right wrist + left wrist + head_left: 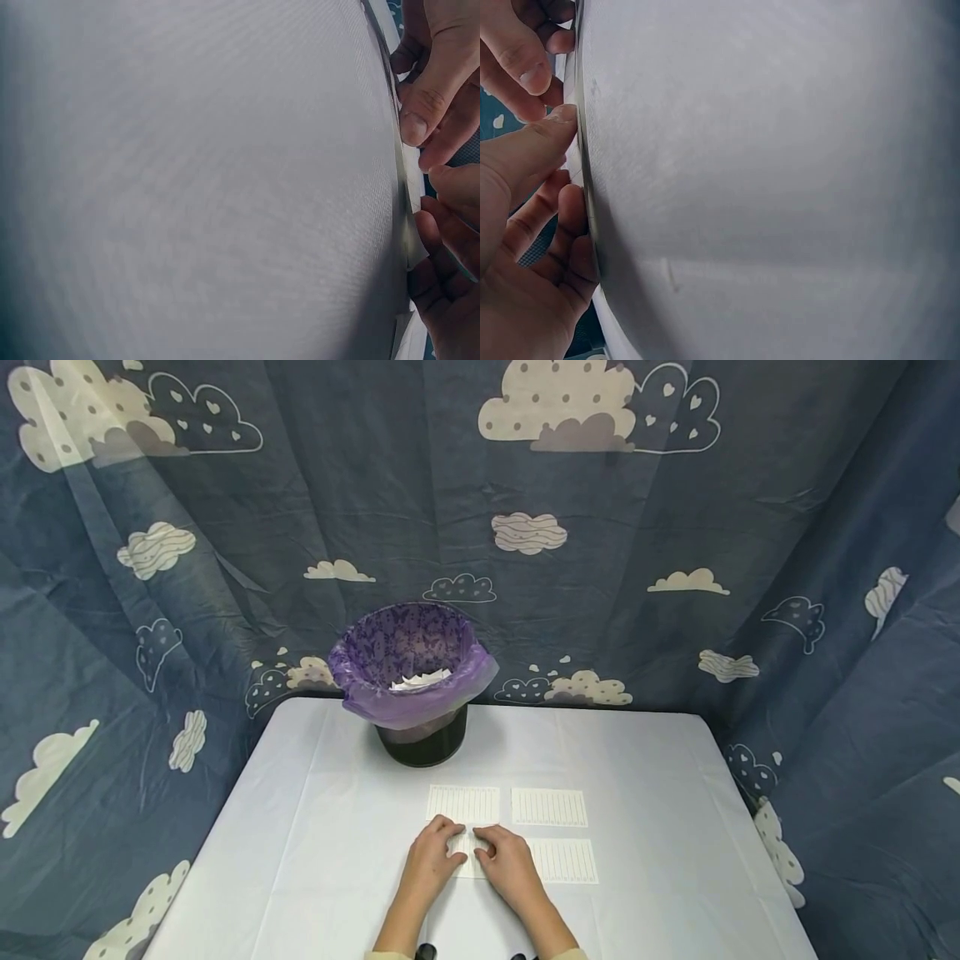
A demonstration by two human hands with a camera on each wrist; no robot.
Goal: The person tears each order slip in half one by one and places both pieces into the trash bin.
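My left hand (432, 856) and right hand (510, 862) face each other over the near left slip of printed paper (467, 845), fingers bent and thumbs turned inward. Both hands pinch at this slip with thumb and fingertips, covering much of it. Seen from the left wrist, the left thumb (551, 131) is at the slip's thin edge. In the right wrist view, a pale corner of the slip (416, 251) stands up by the right fingers (427, 225). Three similar slips lie around it: behind (463, 804), behind to the right (549, 807) and beside my right hand (566, 861).
A black bin (423, 747) lined with a purple bag (420, 702) stands at the back left of the white-covered table (337, 827). White paper scraps (420, 680) lie inside. A dark cloud-patterned curtain (390, 485) hangs behind and on both sides.
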